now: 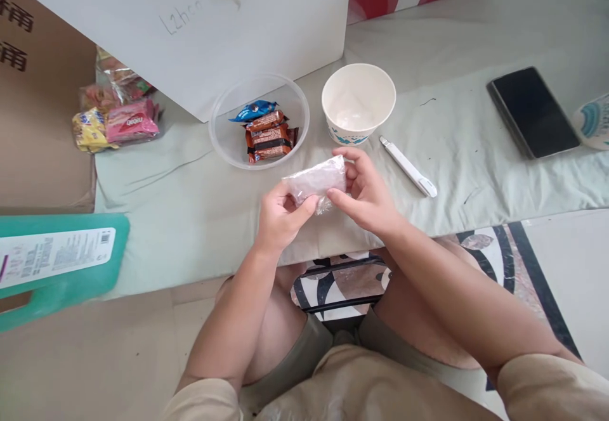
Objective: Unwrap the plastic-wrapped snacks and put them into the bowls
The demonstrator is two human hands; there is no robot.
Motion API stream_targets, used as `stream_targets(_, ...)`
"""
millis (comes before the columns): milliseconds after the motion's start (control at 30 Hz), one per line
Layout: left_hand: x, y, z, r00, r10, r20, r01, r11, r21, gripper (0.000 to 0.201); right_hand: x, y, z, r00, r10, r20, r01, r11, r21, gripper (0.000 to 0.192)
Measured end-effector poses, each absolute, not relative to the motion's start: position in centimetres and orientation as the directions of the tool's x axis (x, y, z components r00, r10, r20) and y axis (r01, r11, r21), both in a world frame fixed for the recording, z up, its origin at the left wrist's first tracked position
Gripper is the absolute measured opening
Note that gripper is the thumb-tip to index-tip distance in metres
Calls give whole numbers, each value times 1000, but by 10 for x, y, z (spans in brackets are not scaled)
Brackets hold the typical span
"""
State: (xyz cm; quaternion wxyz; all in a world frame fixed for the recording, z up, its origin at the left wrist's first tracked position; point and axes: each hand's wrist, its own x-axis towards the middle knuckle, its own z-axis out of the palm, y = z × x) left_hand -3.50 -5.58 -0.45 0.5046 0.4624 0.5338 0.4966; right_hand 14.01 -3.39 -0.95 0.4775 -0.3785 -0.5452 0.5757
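My left hand (280, 215) and my right hand (368, 193) together hold a small clear plastic packet (316, 181) above the near edge of the table. The left thumb and fingers pinch its lower left corner. The right hand grips its right end. Just beyond the hands stands a clear plastic bowl (223, 136) with several wrapped snacks (266, 136), brown ones and a blue one. To its right stands an empty white paper cup (358, 101). A white pen-like tool (408, 167) lies right of my right hand.
A pale green cloth (190, 193) covers the table. A white box (200, 28) stands at the back. Snack packets (118, 120) lie at the left beside a cardboard box (38, 123). A black phone (533, 111) lies at the right. A green container (57, 262) sits at the near left.
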Motion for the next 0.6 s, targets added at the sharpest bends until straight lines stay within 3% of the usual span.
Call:
stream_targets(167, -41, -63, 19, -164, 970, 180, 241, -138, 961, 26, 152, -35, -6, -31, 989, 146, -143, 140, -980, 16)
stream_targets(267, -31, -43, 52, -175, 909, 379, 400, -286, 871, 25, 158, -35, -5, 80, 987, 140, -152, 151, -977, 12)
stream_targets(333, -15, -15, 77, -49, 898, 437, 468, -366, 805, 30, 161, -32, -4, 134, 982, 136, -180, 159, -971, 12)
stream_targets(400, 7, 19, 98, 123, 916, 381, 592, -376, 713, 34, 166, -28, -3, 193, 975, 114, -219, 156, -963, 13)
stream_targets(467, 30, 52, 109, 264, 943, 204, 755, -333, 565, 38, 173, -22, -1, 268, 961, 65, -264, 138, -955, 13)
stream_targets(533, 51, 78, 109, 298, 954, -25, 894, -270, 358, 40, 181, -15, 2, 347, 938, 6, -307, 120, -944, 12)
stream_targets(600, 67, 93, 102, 280, 945, -169, 941, -236, 241, 43, 188, -10, 4, 402, 915, -40, -344, 110, -933, 12)
